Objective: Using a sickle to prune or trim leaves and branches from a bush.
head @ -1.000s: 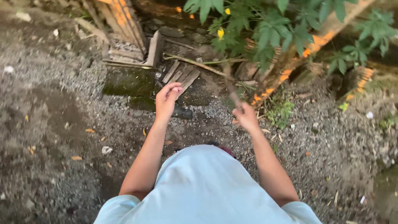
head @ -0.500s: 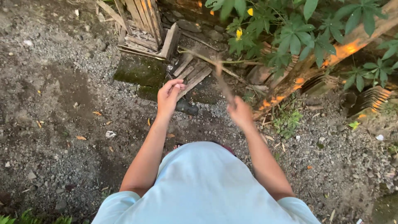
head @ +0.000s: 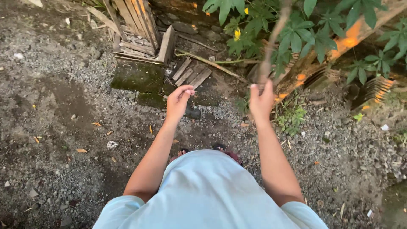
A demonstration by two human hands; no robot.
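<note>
Fingers of the right hand (head: 261, 101) are clamped around a blurred thin stick (head: 274, 40), while the left hand (head: 178, 101) is held loosely curled, empty, above gravel ground (head: 63, 127)

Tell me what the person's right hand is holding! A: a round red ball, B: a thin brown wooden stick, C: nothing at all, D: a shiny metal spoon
B: the right hand is closed around the lower end of a thin brown wooden stick that points up toward the green leaves, while the left hand holds nothing, its fingers loosely curled.
</note>
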